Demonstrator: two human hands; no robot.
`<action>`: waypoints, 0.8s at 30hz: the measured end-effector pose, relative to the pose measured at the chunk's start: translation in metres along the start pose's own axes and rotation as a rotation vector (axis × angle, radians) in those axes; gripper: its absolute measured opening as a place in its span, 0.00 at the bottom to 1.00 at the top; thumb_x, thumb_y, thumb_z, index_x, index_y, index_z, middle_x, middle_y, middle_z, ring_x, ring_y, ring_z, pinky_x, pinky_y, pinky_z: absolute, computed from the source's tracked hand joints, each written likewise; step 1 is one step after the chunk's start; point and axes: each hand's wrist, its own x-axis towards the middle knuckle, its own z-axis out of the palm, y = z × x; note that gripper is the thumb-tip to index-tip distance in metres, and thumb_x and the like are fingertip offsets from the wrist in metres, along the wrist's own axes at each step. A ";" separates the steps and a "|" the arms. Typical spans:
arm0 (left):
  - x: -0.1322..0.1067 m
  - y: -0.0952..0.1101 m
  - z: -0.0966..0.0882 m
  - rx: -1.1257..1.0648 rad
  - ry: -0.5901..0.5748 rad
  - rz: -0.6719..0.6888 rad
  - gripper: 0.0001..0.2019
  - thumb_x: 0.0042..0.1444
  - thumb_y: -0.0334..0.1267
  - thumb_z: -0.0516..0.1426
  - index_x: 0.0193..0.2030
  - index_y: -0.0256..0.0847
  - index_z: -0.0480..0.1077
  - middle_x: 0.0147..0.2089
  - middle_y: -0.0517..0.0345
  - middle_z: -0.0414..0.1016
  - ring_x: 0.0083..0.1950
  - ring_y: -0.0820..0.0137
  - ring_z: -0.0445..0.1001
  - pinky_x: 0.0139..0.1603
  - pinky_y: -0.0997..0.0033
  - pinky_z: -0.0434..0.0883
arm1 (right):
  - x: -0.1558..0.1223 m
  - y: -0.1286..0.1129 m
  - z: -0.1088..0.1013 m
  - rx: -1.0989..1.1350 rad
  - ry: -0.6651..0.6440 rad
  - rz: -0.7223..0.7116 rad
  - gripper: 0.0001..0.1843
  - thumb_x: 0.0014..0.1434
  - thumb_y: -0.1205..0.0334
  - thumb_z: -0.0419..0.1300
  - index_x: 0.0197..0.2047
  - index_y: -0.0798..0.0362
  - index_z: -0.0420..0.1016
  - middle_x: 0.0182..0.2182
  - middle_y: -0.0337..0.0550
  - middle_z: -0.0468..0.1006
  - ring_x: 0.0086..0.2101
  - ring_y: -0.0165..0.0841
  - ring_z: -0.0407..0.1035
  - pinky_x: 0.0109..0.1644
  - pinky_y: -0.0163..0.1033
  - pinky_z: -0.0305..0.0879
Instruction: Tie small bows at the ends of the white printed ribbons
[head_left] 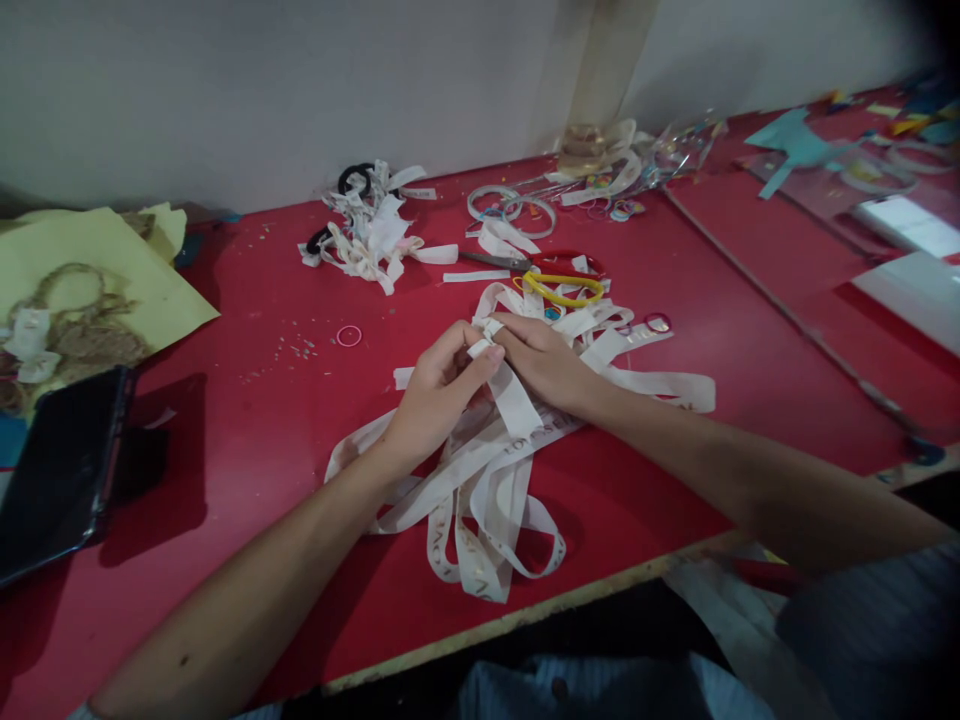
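Observation:
My left hand (435, 395) and my right hand (547, 360) meet over a loose heap of white printed ribbon (480, 480) on the red table (247, 440). Both hands pinch one folded strip of that ribbon between fingers and thumbs at about the middle of the table. The ribbon's long loops trail down toward the table's front edge and out to the right. Just behind my hands lie scissors (555, 270) with red and yellow handles.
A pile of finished white ribbon bows on black hair ties (371, 235) sits at the back. A small pink ring (349, 335) lies left of my hands. A dark phone (60, 470) and yellow paper (97, 270) are at the left; clear tape rolls (510, 205) and plastic clutter are at the back right.

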 end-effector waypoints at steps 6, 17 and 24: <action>0.000 0.001 0.000 0.001 -0.001 -0.008 0.11 0.59 0.41 0.57 0.29 0.41 0.61 0.21 0.67 0.64 0.21 0.80 0.61 0.20 0.81 0.58 | 0.001 0.001 0.000 -0.010 0.002 -0.002 0.14 0.63 0.59 0.48 0.26 0.52 0.60 0.23 0.33 0.63 0.26 0.27 0.59 0.29 0.33 0.54; -0.001 0.002 -0.001 0.005 -0.002 -0.013 0.11 0.60 0.41 0.57 0.29 0.41 0.61 0.22 0.66 0.64 0.22 0.80 0.61 0.21 0.81 0.60 | 0.001 -0.001 0.001 -0.006 -0.007 -0.023 0.14 0.64 0.58 0.47 0.27 0.52 0.61 0.23 0.33 0.64 0.27 0.27 0.60 0.29 0.33 0.55; 0.000 0.001 -0.002 -0.097 0.012 -0.037 0.11 0.59 0.42 0.57 0.29 0.41 0.61 0.23 0.66 0.63 0.22 0.79 0.60 0.21 0.80 0.60 | 0.000 -0.002 0.001 0.029 0.012 -0.012 0.15 0.64 0.57 0.48 0.27 0.52 0.62 0.23 0.33 0.65 0.25 0.27 0.60 0.29 0.33 0.56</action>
